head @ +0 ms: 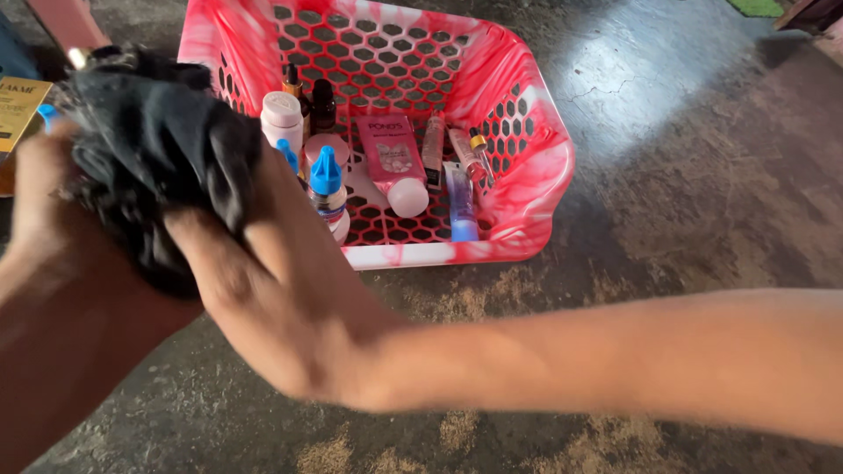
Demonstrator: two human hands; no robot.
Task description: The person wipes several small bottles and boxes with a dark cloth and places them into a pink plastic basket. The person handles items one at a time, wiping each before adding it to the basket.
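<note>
The right hand, reaching across from the right, has its fingers closed around a bunched black cloth, and the left hand presses against the same cloth from the other side, so the bundle sits gripped between both, raised above the floor at the upper left of the view. A small blue-capped item peeks out beside the left hand, partly hidden by the cloth; what it is cannot be told. Just beyond the hands stands a red-and-white mesh basket on the grey concrete floor, already holding a pink tube, a white-capped bottle, a blue-tipped dropper bottle, dark small bottles and slim tubes. A yellow box lies outside the basket at the left edge.
</note>
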